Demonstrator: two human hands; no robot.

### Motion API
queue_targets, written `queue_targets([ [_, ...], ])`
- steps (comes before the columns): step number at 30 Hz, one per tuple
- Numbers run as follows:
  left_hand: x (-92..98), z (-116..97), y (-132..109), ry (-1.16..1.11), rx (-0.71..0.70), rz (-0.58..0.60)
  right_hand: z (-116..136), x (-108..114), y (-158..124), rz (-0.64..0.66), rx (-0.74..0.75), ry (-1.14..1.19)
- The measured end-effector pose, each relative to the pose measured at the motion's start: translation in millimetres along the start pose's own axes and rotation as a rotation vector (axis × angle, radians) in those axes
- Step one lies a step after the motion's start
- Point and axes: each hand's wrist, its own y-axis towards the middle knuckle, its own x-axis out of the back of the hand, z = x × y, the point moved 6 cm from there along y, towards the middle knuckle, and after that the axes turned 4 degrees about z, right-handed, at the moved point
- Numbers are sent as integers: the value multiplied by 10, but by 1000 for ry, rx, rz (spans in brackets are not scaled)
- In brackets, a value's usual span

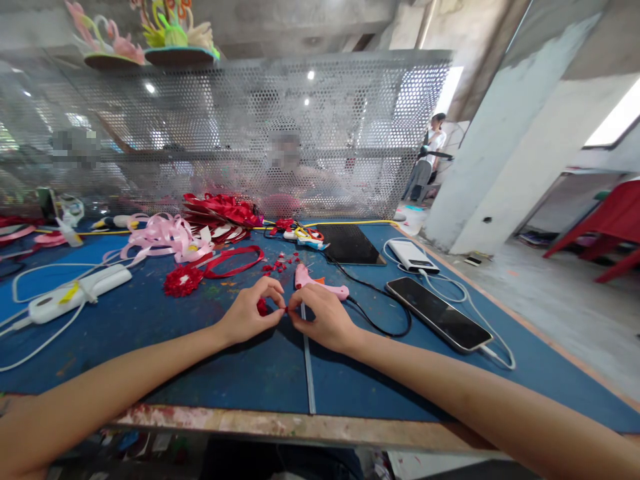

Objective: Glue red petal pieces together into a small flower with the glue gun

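My left hand and my right hand meet above the blue table mat, thumbs and forefingers pinched together. A tiny bit of red ribbon shows between the fingertips. More red material shows inside the curl of my left hand; its shape is mostly hidden. Just behind my right hand lies a pink glue gun with a black cord. Small red scraps are scattered beyond the hands. To the left sits a ruffled red ribbon flower, beside a loop of red ribbon.
Pink ribbon and a red ribbon pile lie farther back. A white power strip is at left. At right are a phone, a power bank and a dark tablet. A perforated screen borders the table.
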Motion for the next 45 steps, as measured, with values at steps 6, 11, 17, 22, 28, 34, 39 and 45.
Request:
queue_targets([
  [6,56,57,64,18,-18,-34,-19,5,-1,16,-39,-37],
  [11,314,349,238,119,22,-183,-83,26,-9,10,-96,-74],
  [17,396,628,406,298,52,-109,-133,35,1,10,-121,-79],
  [22,415,632,430,418,34,-98,-153,35,0,16,-133,-73],
  [28,521,724,433,399,81,-155,-174,47,4,19,-152,-61],
  [34,470,756,452,485,64,-58,-183,48,12,33,-162,-60],
  [39,420,706,461,675,-47,37,-177,50,7,39,-176,-56],
  [45,420,745,417,850,-196,133,-178,68,9,39,-183,-53],
])
